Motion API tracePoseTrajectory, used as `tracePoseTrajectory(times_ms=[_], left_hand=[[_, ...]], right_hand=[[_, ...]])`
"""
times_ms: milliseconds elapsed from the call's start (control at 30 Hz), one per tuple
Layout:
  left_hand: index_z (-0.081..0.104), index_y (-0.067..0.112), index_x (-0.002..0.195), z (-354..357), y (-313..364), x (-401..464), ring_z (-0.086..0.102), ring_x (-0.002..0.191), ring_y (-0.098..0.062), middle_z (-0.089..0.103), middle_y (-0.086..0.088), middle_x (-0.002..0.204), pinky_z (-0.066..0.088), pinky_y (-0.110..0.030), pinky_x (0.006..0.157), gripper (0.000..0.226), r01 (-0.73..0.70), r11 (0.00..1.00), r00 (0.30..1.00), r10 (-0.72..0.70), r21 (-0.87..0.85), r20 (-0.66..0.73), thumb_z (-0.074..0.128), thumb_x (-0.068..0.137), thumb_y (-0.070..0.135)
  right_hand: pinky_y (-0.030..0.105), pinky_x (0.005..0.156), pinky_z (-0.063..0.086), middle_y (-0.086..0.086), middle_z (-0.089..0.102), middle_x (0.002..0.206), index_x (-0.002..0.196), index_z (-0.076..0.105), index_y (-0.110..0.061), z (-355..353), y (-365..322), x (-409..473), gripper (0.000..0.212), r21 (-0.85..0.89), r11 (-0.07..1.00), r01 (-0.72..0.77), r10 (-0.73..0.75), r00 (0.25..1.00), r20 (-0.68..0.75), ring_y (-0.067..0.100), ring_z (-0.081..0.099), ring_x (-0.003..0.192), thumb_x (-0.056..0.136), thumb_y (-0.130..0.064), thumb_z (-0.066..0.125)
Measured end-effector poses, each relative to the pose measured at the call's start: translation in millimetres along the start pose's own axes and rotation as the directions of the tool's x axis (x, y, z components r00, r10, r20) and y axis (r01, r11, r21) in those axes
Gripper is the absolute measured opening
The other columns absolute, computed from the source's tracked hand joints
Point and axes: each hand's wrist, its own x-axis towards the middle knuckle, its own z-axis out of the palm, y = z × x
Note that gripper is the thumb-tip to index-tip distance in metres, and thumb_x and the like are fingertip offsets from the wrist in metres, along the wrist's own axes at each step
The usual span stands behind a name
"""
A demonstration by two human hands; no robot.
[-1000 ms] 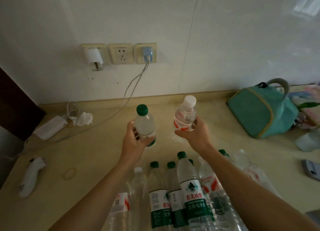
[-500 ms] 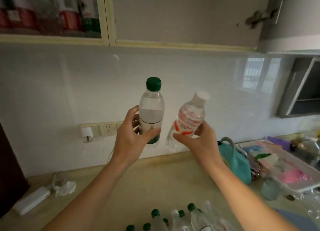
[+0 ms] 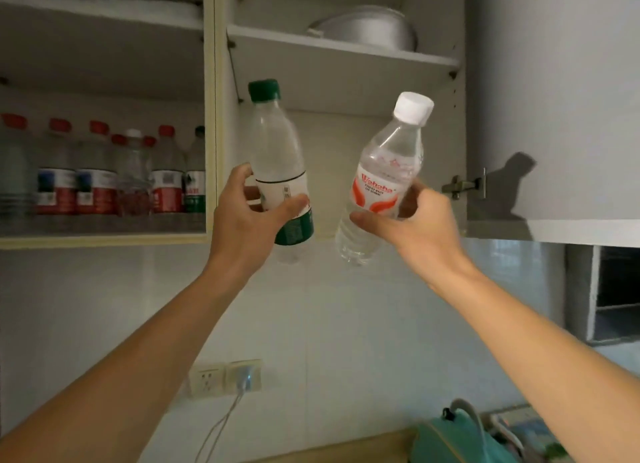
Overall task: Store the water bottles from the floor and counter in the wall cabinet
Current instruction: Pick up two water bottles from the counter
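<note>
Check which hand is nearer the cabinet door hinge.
Right. The right hand, gripping the white-capped bottle, sits just left of the hinge; the left hand is farther left.

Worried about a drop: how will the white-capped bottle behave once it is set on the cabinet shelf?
The white-capped bottle looks full and clear, so probably heavy for its size. It is tall and narrow, likely to tip if set down tilted as now. The right hand holds it low, so its top may sway.
</note>
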Motion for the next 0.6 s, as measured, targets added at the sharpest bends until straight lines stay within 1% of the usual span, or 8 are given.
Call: tracePoseTrajectory(times_ms=[67, 133, 267, 333, 433, 500, 533, 600], left_hand=[[0.048, 0.042, 0.121, 3, 5, 21, 0.065, 0.094, 0.0, 0.063, 0.016, 0.11, 0.055, -0.024, 0.073, 0.06, 0.008, 1.0, 1.0, -0.008, 0.003, -0.009, 0.085, 0.074, 0.044], [0.049, 0.038, 0.122, 8, 4, 41, 0.063, 0.098, -0.005, 0.063, 0.012, 0.11, 0.056, -0.032, 0.078, 0.06, 0.023, 0.999, 1.0, -0.023, 0.026, -0.004, 0.085, 0.075, 0.043], [0.05, 0.03, 0.124, 20, -9, 64, 0.064, 0.099, -0.014, 0.063, 0.009, 0.104, 0.056, -0.036, 0.081, 0.059, 0.095, 0.992, 0.995, -0.098, 0.086, 0.034, 0.085, 0.077, 0.037], [0.049, 0.029, 0.126, 23, -18, 71, 0.064, 0.1, -0.017, 0.062, 0.009, 0.103, 0.056, -0.037, 0.083, 0.059, 0.117, 0.987, 0.99, -0.124, 0.109, 0.059, 0.083, 0.079, 0.037], [0.048, 0.034, 0.119, 28, -27, 83, 0.064, 0.098, -0.015, 0.062, 0.011, 0.102, 0.057, -0.038, 0.084, 0.052, 0.112, 0.984, 0.986, -0.127, 0.141, 0.106, 0.082, 0.08, 0.04], [0.048, 0.033, 0.118, 33, -33, 93, 0.063, 0.095, -0.01, 0.063, 0.008, 0.105, 0.057, -0.035, 0.08, 0.051, 0.119, 0.979, 0.98, -0.144, 0.168, 0.139, 0.082, 0.08, 0.04], [0.049, 0.031, 0.119, 35, -35, 98, 0.063, 0.094, -0.009, 0.064, 0.007, 0.106, 0.057, -0.035, 0.079, 0.051, 0.137, 0.975, 0.975, -0.164, 0.173, 0.151, 0.082, 0.08, 0.04], [0.053, 0.028, 0.122, 41, -43, 109, 0.066, 0.096, -0.016, 0.066, 0.002, 0.111, 0.059, -0.041, 0.085, 0.051, 0.201, 0.964, 0.959, -0.23, 0.173, 0.166, 0.082, 0.081, 0.039]], right_hand=[[0.038, 0.084, 0.06, -0.013, 0.076, 0.093, 0.102, 0.069, -0.028, 1, -6, 22, 0.05, -0.043, 0.999, 0.001, -0.002, 1.0, -0.001, 0.005, 0.072, 0.086, 0.062, -0.049, 0.09], [0.04, 0.085, 0.06, -0.013, 0.075, 0.094, 0.101, 0.068, -0.03, 7, -8, 45, 0.048, -0.05, 0.999, -0.02, 0.021, 1.0, 0.015, 0.005, 0.071, 0.087, 0.062, -0.05, 0.089], [0.04, 0.086, 0.06, -0.01, 0.075, 0.097, 0.101, 0.068, -0.028, 23, 4, 83, 0.04, -0.062, 0.995, -0.082, 0.086, 0.994, 0.064, 0.009, 0.072, 0.09, 0.069, -0.037, 0.09], [0.038, 0.079, 0.062, -0.008, 0.076, 0.095, 0.101, 0.07, -0.025, 29, 13, 97, 0.037, -0.067, 0.992, -0.112, 0.118, 0.989, 0.095, 0.014, 0.073, 0.09, 0.071, -0.033, 0.09], [0.04, 0.069, 0.064, -0.005, 0.077, 0.093, 0.101, 0.07, -0.025, 37, 25, 115, 0.036, -0.036, 0.992, -0.123, 0.127, 0.985, 0.118, 0.017, 0.075, 0.086, 0.072, -0.033, 0.09], [0.03, 0.06, 0.061, -0.007, 0.076, 0.094, 0.105, 0.068, -0.026, 43, 30, 125, 0.04, -0.047, 0.991, -0.123, 0.129, 0.98, 0.152, 0.014, 0.074, 0.084, 0.073, -0.037, 0.089], [0.027, 0.058, 0.059, -0.007, 0.076, 0.094, 0.107, 0.066, -0.026, 46, 33, 130, 0.042, -0.058, 0.99, -0.13, 0.138, 0.975, 0.171, 0.012, 0.074, 0.083, 0.073, -0.039, 0.088], [0.025, 0.055, 0.057, -0.005, 0.075, 0.095, 0.108, 0.064, -0.025, 54, 40, 141, 0.043, -0.074, 0.984, -0.162, 0.174, 0.961, 0.214, 0.01, 0.074, 0.079, 0.075, -0.041, 0.087]])
